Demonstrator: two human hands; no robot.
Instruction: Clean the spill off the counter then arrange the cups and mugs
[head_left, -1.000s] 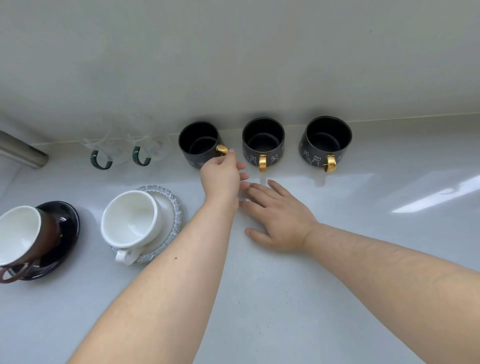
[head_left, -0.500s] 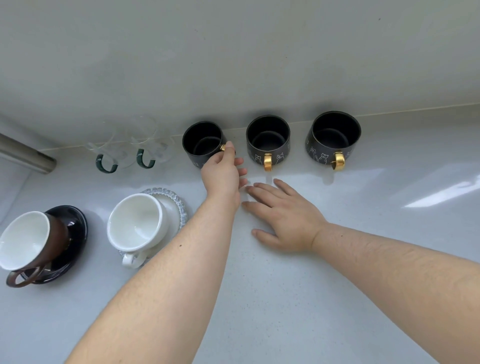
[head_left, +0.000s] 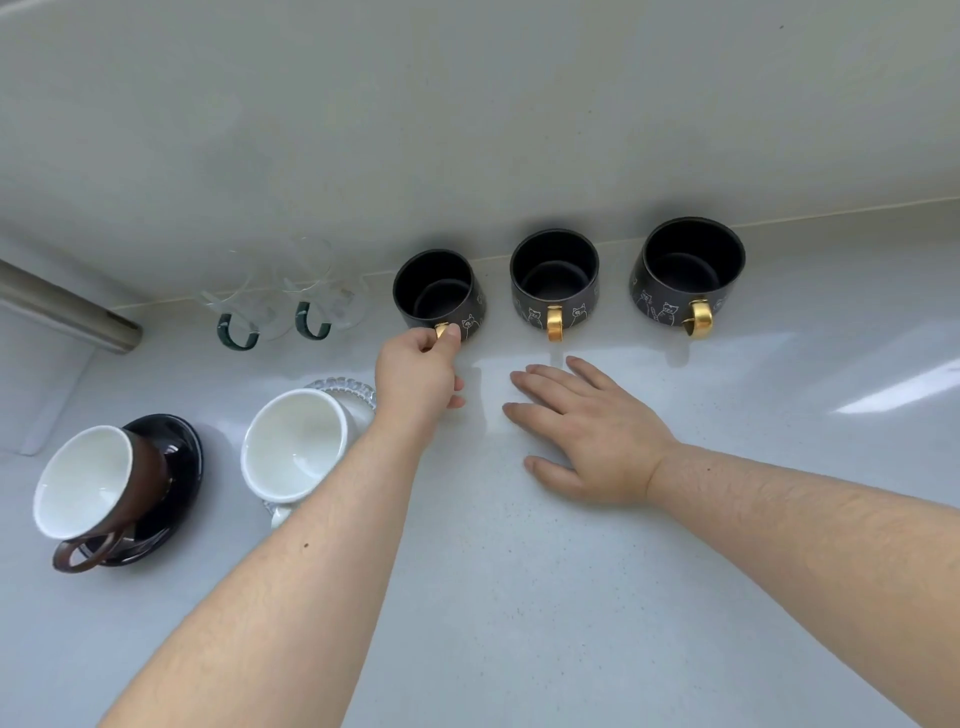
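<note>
Three black mugs with gold handles and white cat drawings stand in a row by the back wall: the left mug (head_left: 436, 296), the middle mug (head_left: 555, 280) and the right mug (head_left: 688, 270). My left hand (head_left: 418, 371) pinches the left mug's gold handle between thumb and fingers. My right hand (head_left: 592, 431) lies flat on the white counter (head_left: 519, 597), palm down, fingers spread, in front of the middle mug. Two clear glass cups with green handles (head_left: 280, 306) stand left of the black mugs.
A white cup (head_left: 293, 447) sits on a clear beaded saucer (head_left: 343, 389) under my left forearm. Further left a brown cup with a white inside (head_left: 98, 483) leans on a black saucer (head_left: 176, 447). A metal bar (head_left: 67, 312) juts out at the far left.
My left hand has turned the left mug's handle from pointing right round toward me and shifted left with it. My right hand has stayed flat on the counter.
</note>
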